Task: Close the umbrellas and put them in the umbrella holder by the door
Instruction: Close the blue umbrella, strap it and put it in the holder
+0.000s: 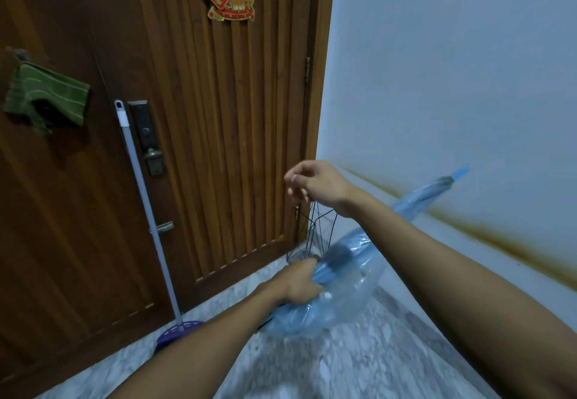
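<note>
Left hand (299, 283) grips closed blue umbrella (346, 277) mid-canopy, tip up toward wall; right hand (315, 184) loosely curled, holding nothing (blurry). Wire holder (315, 236) in floor corner by door (218, 117); swing tip down, steer into holder

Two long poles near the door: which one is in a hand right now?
The blue umbrella, slanting up toward the wall, with the left hand curled round its folded canopy. The grey mop pole leans untouched against the door.

Both hands (304, 281) (315, 184) forward, fingers curled, gripping
</note>
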